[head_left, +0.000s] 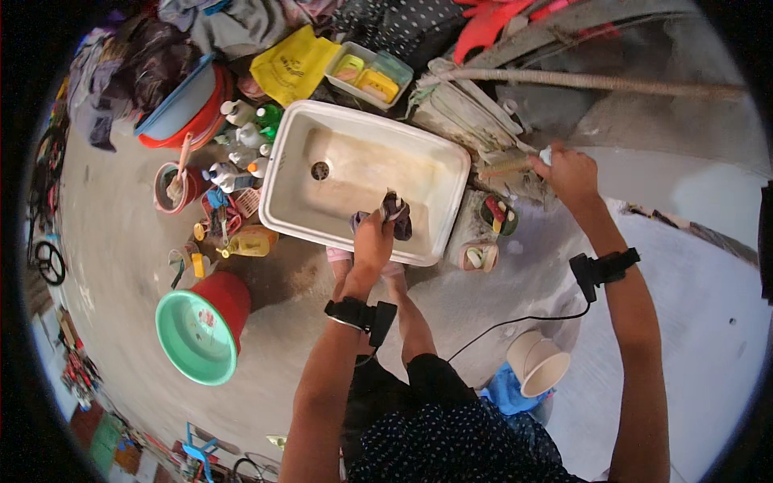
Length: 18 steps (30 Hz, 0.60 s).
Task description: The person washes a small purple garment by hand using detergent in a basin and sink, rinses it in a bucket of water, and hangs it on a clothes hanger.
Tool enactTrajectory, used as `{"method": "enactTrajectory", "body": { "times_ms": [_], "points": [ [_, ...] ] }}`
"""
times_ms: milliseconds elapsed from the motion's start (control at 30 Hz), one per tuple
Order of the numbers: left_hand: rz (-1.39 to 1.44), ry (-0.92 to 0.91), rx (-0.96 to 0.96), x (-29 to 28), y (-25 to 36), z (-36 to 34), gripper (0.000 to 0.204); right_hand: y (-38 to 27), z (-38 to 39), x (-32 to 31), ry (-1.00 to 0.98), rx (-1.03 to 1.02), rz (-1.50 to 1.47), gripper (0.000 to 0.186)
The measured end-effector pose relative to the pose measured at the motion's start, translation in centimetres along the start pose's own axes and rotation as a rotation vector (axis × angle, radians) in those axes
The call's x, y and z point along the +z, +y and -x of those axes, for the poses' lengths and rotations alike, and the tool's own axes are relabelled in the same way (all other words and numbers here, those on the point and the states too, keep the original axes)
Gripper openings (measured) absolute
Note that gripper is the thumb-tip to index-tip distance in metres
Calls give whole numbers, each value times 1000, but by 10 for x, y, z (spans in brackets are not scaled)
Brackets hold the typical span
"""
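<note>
My left hand [374,241] is closed around a bunched dark cloth [396,216] over the near part of a white rectangular sink [366,117]. The cloth hangs from both sides of my fingers. A round drain [320,171] shows in the sink's stained floor. Beyond the sink's right rim, my right hand [570,179] is closed at a small white piece at the end of a long tan thing [506,167]. Whether that is a brush or a tap, I cannot tell. Both wrists wear black straps with small boxes.
Left of the sink stand several bottles [251,241], a small red pot [171,187] and a red bucket with a green basin [197,336]. Two small cups [480,258] sit off its right side. A cream bucket [538,364] lies tilted at right; a cable hangs from my right wrist.
</note>
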<state>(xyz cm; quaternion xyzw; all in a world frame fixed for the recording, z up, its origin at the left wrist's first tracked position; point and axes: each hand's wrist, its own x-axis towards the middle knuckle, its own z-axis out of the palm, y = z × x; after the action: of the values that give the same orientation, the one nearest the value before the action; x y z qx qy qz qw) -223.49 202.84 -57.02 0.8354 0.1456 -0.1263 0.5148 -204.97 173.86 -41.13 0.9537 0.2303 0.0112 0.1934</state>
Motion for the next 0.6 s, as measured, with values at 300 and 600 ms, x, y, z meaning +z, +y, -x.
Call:
{"method": "enactTrajectory", "body": {
  "times_ms": [300, 600],
  "points": [
    [149, -126, 295, 81, 17, -82, 27, 16, 4, -3, -139, 23, -149, 34],
    [84, -258, 300, 131, 44, -129, 26, 17, 15, -23, -290, -35, -368, 57]
  ]
}}
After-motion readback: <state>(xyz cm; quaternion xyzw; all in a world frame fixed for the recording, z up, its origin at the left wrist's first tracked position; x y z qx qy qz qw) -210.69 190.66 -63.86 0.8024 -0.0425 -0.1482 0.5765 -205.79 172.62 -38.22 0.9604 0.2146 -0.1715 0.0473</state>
